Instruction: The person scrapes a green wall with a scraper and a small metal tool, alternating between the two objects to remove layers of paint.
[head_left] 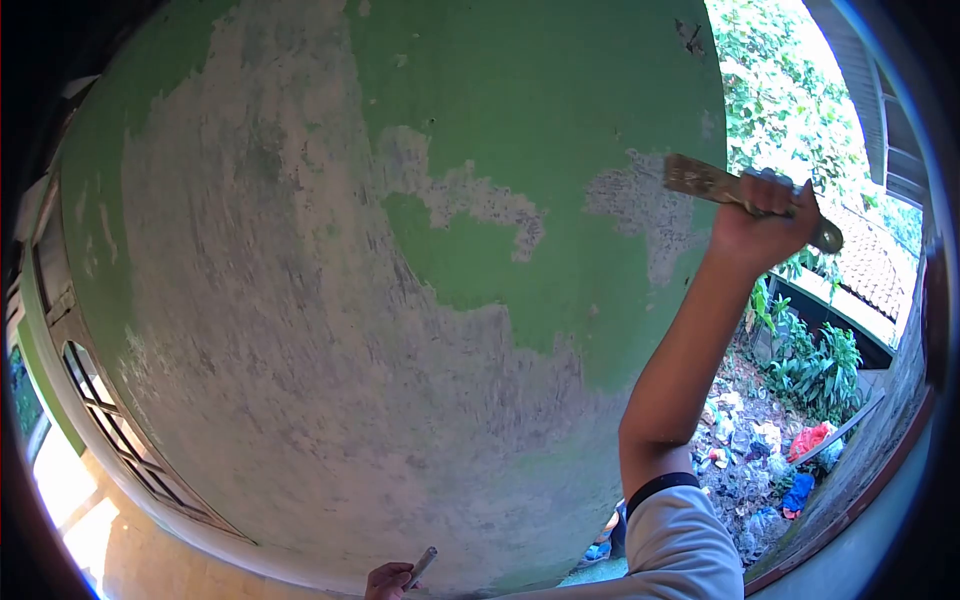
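Observation:
In the head view my right hand (768, 222) is raised at the right edge of the wall, its fingers wrapped round the handle of a paint scraper (700, 181). The scraper's flat, stained brown head points left, overlapping a bare grey patch (650, 205) in the green paint. Its rounded handle end sticks out to the right of my fist. Low at the bottom edge, my left hand (388, 580) is closed on a short, pale rod-like thing (425, 566) that slants up to the right. The wall (290, 330) is green above, with large stripped grey-white areas.
A barred window (120, 440) lies along the wall's left side, above a sunlit tan floor (190, 570). Beyond the wall's right edge are leafy plants (820, 365), a tiled roof (870, 255) and scattered rubbish (745, 440). A low ledge (850, 515) borders the right.

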